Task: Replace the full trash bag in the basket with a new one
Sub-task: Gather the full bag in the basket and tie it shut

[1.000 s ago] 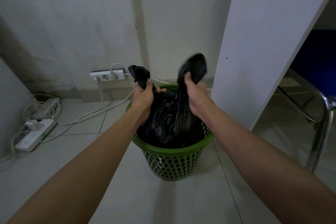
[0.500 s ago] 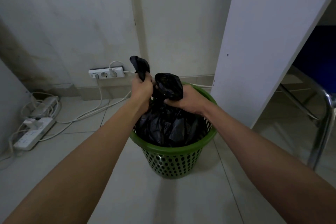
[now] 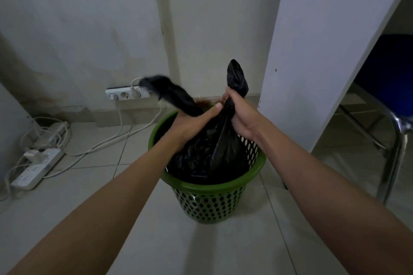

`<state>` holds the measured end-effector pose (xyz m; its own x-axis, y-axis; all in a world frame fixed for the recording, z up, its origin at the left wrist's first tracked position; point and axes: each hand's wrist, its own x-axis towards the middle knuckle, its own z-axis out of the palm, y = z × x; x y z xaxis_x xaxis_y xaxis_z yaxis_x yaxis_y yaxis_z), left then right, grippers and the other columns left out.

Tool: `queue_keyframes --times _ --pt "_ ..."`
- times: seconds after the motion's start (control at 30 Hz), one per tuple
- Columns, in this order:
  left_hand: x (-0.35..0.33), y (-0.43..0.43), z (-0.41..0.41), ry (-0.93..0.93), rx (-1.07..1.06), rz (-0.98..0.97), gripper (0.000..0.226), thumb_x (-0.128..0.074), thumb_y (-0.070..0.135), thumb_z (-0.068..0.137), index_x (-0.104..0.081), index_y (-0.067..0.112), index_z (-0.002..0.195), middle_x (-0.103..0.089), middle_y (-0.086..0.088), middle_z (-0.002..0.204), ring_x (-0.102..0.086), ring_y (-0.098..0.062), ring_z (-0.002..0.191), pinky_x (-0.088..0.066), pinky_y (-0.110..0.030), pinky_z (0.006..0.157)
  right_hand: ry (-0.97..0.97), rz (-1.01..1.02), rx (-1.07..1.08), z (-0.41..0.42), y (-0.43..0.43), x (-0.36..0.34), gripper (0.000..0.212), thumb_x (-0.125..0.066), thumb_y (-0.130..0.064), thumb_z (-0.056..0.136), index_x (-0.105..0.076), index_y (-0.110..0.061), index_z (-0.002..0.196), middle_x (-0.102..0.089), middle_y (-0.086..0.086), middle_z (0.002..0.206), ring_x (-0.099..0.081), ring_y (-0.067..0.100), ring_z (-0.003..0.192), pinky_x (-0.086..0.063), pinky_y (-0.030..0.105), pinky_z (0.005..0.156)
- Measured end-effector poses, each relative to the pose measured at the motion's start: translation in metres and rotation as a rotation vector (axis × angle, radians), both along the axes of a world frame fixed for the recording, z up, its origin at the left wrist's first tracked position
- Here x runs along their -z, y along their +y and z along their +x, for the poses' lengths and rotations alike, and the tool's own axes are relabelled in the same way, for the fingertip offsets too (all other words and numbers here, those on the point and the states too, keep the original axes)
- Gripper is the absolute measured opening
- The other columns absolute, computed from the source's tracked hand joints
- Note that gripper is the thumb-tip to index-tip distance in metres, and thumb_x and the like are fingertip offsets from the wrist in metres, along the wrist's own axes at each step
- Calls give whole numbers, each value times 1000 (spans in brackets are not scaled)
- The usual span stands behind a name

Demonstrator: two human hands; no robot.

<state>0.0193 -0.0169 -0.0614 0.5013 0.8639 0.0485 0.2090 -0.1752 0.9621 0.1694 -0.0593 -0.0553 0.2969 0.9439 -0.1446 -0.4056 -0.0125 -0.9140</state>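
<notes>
A full black trash bag (image 3: 207,154) sits inside a green perforated basket (image 3: 210,202) on the tiled floor. Both my hands grip the bag's top above the basket rim. My left hand (image 3: 192,124) is shut on one twisted end of the bag, which sticks out blurred toward the upper left. My right hand (image 3: 240,116) is shut on the other end, which stands upright above my fist. The two ends cross between my hands. No new bag is in view.
A white board panel (image 3: 312,51) stands close to the basket's right. Behind it is a blue chair (image 3: 388,87) with a chrome leg. A wall socket strip (image 3: 126,95) and a floor power strip (image 3: 35,168) with loose cables lie to the left.
My hands have pulled apart again after crossing. The left end of the bag now swings out to the upper left and the right end stands up in my right fist.
</notes>
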Motion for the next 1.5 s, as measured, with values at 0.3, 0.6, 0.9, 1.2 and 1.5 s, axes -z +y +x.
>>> queue_keyframes --times 0.3,0.6,0.9,1.2,1.5 --pt "0 -8 19 -141 -66 -97 14 -78 -2 71 -75 11 74 -74 -3 71 -70 -14 69 -56 -29 70 -238 -49 162 -1 5 -10 41 -41 -33 105 -40 -21 65 -48 -2 75 -43 13 74 -36 29 69" --pt "6 -9 13 69 -14 -161 13 -60 15 88 -54 12 77 -52 -7 71 -51 -18 68 -38 -30 62 -24 24 113 -4 0 -12 39 -40 -33 107 -37 -21 70 -29 -6 52 -34 11 46 -34 24 49" --pt "-16 16 11 153 -115 2 14 -47 8 95 -54 10 84 -52 -7 74 -51 -19 70 -37 -28 56 -888 165 34 -10 -5 -27 31 -39 -34 106 -61 -12 101 -64 4 98 -60 17 95 -48 38 94" --pt "-40 14 13 583 196 319 43 -52 10 96 -52 5 138 -63 -18 127 -59 -31 120 -37 -21 82 -1313 155 -27 -13 0 -37 21 -36 -28 108 -54 -20 105 -65 -5 100 -60 23 120 -19 46 122" --pt "-40 18 -8 228 257 49 19 -68 7 92 -65 7 111 -72 -6 92 -70 -18 82 -56 -23 71 -718 -84 243 6 9 -13 46 -75 -36 88 -42 -17 115 -64 9 113 -66 21 99 -57 37 85"
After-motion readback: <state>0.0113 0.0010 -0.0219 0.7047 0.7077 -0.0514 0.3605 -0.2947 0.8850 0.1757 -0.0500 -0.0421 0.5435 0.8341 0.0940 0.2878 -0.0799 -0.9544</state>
